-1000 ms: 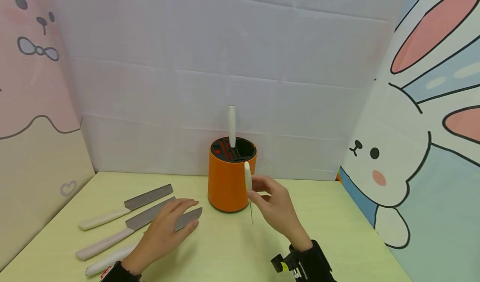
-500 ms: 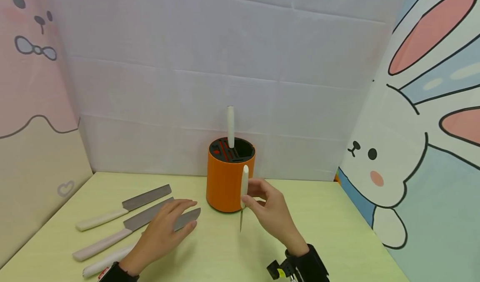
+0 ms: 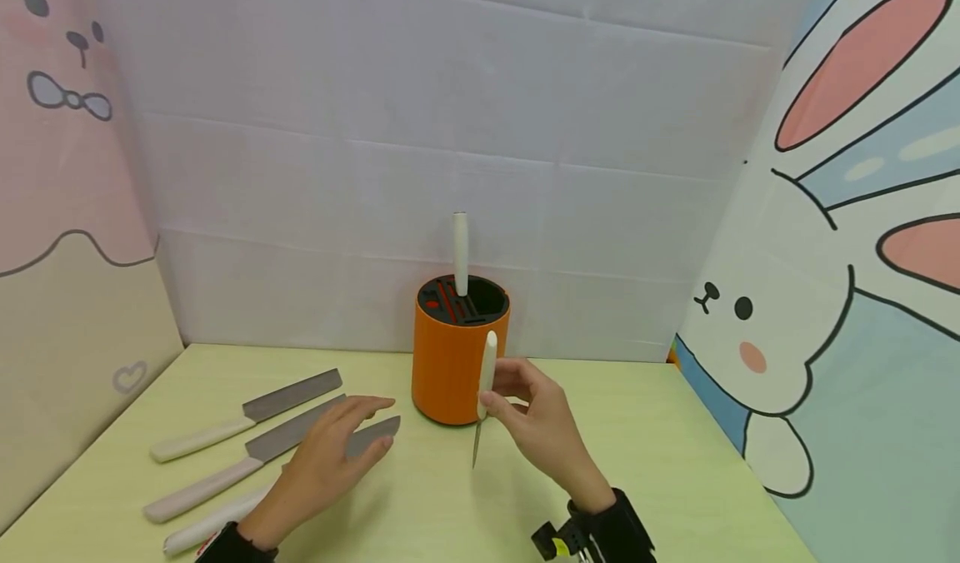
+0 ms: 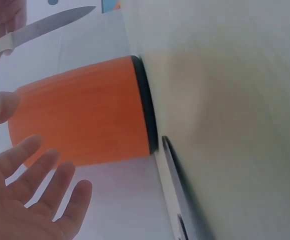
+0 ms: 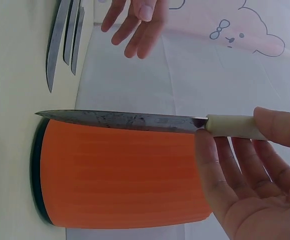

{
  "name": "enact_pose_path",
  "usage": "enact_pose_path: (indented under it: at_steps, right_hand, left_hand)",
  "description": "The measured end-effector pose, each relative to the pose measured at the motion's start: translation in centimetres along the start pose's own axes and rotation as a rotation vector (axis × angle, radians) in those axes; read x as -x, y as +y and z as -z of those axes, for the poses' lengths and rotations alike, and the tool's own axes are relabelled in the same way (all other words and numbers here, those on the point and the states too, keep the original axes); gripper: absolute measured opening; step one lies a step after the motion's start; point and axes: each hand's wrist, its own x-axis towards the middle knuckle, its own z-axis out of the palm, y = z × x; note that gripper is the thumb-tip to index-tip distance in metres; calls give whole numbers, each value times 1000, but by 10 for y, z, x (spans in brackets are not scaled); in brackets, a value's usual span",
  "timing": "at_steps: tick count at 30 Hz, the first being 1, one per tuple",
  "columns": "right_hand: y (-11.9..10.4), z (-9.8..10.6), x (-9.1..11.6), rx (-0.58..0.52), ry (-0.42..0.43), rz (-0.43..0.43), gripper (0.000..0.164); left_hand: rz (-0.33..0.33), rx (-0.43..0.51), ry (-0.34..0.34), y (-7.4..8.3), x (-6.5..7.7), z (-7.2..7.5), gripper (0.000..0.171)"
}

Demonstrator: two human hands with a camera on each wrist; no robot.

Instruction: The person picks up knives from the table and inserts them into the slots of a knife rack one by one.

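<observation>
My right hand [image 3: 536, 413] pinches a knife [image 3: 487, 371] by its white handle, the blade hanging point down above the table. In the right wrist view the full blade of this knife [image 5: 130, 120] shows, passing in front of the orange knife block [image 5: 120, 175]. The orange block [image 3: 453, 371] stands upright at the table's back; one white knife handle [image 3: 461, 255] sticks up from its black slotted top. My left hand [image 3: 326, 463] hovers with spread fingers over the nearest of three knives on the table, hiding part of that knife [image 3: 225, 521]. It holds nothing.
Two more knives, a far one [image 3: 292, 395] and a middle one [image 3: 277, 442], lie side by side at the left, handles toward the left. A white cloth wall [image 3: 300, 171] rises behind the table [image 3: 637, 463], with printed panels at both sides.
My right hand has moved slightly left and toward me with the knife, and the blade has tilted, its tip swinging left and lower. The left hand stays nearly still.
</observation>
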Motion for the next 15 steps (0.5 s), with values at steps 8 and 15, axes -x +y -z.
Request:
enact_pose_path:
  at_steps: [8,15]
  right_hand:
    - [1,-2,0,-9,-8,6,29]
    - [1,-5,0,-19,-21,44,30]
  left_hand:
    - [44,229,-46,17,-25,-3,39]
    - [-5,326,-18,45,-59,1,41]
